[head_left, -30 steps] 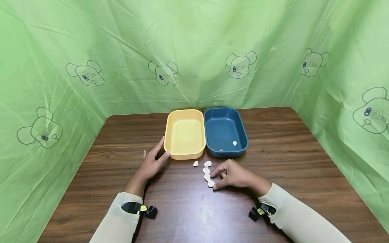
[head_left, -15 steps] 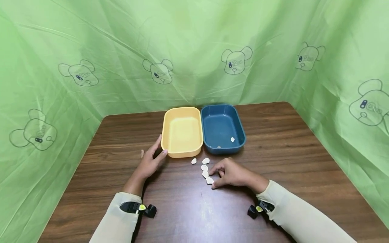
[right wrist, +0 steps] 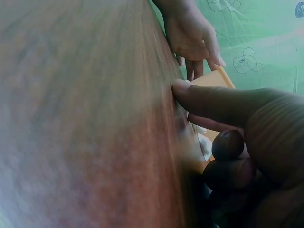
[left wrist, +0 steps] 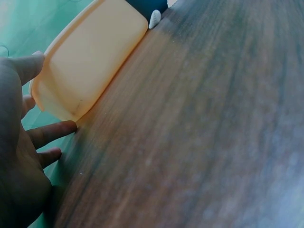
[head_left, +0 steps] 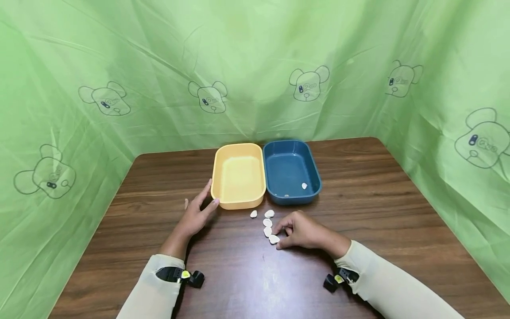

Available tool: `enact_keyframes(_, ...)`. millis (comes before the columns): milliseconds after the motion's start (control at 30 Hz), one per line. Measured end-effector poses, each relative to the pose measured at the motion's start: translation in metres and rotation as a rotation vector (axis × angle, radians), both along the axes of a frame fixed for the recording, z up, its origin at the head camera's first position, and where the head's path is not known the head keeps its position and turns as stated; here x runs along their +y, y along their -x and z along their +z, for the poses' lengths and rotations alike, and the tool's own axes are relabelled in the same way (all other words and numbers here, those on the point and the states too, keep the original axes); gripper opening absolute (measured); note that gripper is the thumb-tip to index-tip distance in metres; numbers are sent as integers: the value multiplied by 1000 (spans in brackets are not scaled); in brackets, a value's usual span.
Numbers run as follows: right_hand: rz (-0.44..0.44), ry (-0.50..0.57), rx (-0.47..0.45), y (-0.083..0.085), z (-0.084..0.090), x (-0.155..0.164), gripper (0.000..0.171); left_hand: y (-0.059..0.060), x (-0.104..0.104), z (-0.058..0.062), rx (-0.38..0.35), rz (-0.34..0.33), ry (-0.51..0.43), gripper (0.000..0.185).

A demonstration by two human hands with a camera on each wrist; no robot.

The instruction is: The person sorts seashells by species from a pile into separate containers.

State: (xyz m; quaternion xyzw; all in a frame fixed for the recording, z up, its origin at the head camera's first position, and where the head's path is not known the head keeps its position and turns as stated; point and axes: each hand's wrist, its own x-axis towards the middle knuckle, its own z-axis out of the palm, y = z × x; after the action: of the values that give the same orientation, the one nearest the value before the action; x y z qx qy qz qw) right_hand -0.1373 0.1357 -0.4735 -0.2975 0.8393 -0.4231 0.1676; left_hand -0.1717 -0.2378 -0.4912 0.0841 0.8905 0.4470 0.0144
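Several small white shell-like pieces lie on the brown table in a short, slightly bent line; the nearest piece [head_left: 274, 239] sits between the thumb and index finger of my right hand [head_left: 303, 230], which pinch at its edge. Its other fingers are curled under, as the right wrist view shows. Another white piece [head_left: 253, 214] lies apart, left of the line. My left hand [head_left: 194, 219] has its fingers spread against the near left corner of a yellow tray [head_left: 239, 205], thumb at the front wall. No white pieces show inside this tray.
Right beside the yellow tray stands a dark blue tray [head_left: 294, 200], with a white piece [head_left: 304, 186] and a tiny pale bit on its floor. Green curtain [head_left: 255, 66] printed with bear heads encloses the back and sides of the wooden table [head_left: 167, 177].
The view has shifted slightly. My right thumb and index finger stay at the nearest white piece, which has turned a little against its neighbour. My left hand has kept its place at the yellow tray.
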Motion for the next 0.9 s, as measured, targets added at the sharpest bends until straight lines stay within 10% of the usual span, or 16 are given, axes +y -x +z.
enact_keyframes(900,-44,55,-95,-3,-1,-2,17,-1,0,0,4,-8,11,73)
